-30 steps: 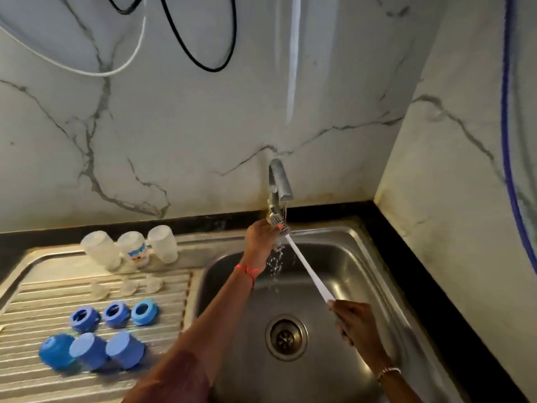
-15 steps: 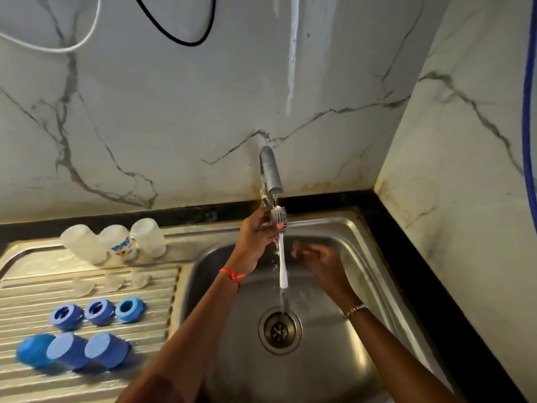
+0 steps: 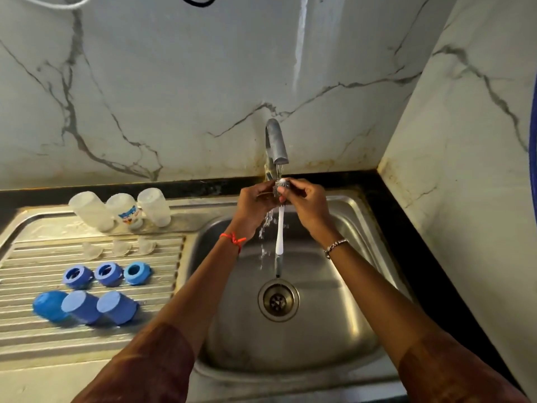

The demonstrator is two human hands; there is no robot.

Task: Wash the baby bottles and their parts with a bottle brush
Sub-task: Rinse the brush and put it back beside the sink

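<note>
bottle brush [image 3: 279, 225] vertical, bristles up, handle hanging down

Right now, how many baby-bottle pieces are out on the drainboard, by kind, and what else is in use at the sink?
Bottles: 3
Clear nipples: 3
Blue collar rings: 3
Blue caps: 3
Bottle brush: 1
Total: 13

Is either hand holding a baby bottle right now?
No: the left hand and right hand grip the bottle brush under the tap; the three bottles stand on the drainboard.
</note>
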